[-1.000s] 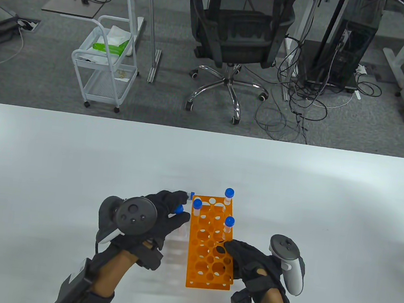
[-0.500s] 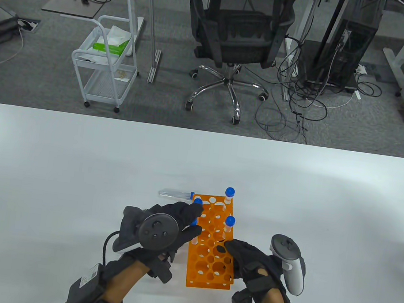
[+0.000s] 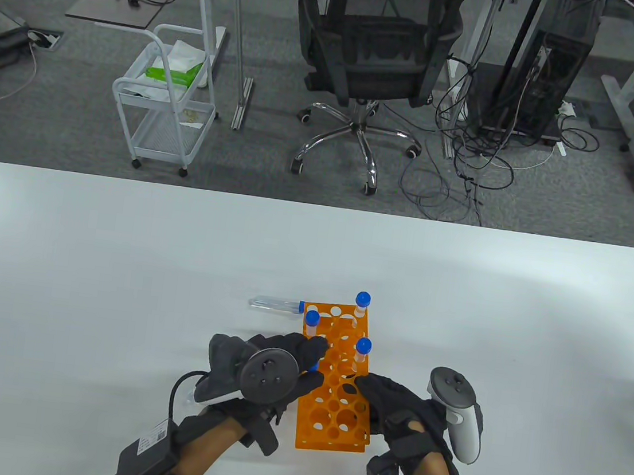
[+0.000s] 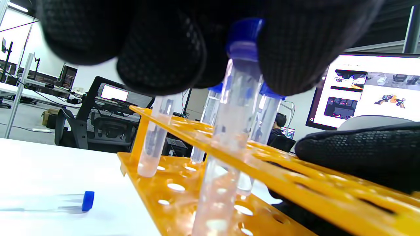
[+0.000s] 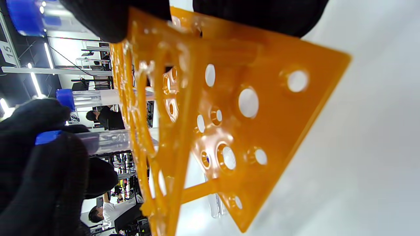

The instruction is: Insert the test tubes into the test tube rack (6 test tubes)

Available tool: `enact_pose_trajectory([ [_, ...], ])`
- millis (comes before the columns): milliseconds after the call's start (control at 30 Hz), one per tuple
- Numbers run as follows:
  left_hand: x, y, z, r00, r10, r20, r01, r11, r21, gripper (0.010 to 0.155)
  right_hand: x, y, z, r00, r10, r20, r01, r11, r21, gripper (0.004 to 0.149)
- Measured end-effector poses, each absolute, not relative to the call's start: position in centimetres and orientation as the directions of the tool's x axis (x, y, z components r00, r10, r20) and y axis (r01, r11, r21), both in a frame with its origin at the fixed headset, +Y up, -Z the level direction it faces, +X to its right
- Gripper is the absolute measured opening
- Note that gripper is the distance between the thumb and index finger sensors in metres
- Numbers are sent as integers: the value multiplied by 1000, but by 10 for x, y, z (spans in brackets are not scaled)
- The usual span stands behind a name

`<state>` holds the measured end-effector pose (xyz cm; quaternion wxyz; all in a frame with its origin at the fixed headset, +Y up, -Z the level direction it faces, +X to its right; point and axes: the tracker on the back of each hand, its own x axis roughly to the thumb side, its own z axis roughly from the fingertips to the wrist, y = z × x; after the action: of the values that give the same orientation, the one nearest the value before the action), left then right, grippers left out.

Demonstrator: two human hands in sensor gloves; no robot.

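Observation:
An orange test tube rack (image 3: pixel 335 393) stands on the white table. Three blue-capped tubes stand in it: far right (image 3: pixel 362 304), far left (image 3: pixel 312 322) and middle right (image 3: pixel 362 350). My left hand (image 3: pixel 316 360) pinches a fourth tube by its blue cap (image 3: pixel 314 366) over the rack's left side. In the left wrist view this tube (image 4: pixel 229 131) passes down through a hole in the top plate. My right hand (image 3: pixel 369 386) grips the rack's right edge. One tube (image 3: pixel 277 303) lies on the table just left of the rack's far corner; it also shows in the left wrist view (image 4: pixel 59 201).
The table's (image 3: pixel 115 282) near edge is just below my forearms. In the right wrist view the rack (image 5: pixel 262 114) fills the frame, with a clear tube (image 5: pixel 216 205) lying on the table behind it. An office chair, a cart and cables are on the floor beyond the table.
My left hand has moved right and nearer, from the table beside the rack to over its left side, carrying a tube down into a hole. My right hand has stayed on the rack.

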<state>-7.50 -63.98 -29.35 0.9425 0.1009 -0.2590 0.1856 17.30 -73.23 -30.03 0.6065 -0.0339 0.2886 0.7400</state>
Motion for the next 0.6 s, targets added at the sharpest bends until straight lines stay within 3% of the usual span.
enact_pose_trajectory([
  [433, -77, -641, -290, 781, 346, 521, -436, 898, 57, 60, 178, -733, -300, -241, 882, -406, -927, -85, 365, 45],
  [600, -102, -625, -285, 739, 458, 494, -566, 820, 87, 60, 181, -734, -301, -225, 883, -412, -933, -74, 351, 45],
])
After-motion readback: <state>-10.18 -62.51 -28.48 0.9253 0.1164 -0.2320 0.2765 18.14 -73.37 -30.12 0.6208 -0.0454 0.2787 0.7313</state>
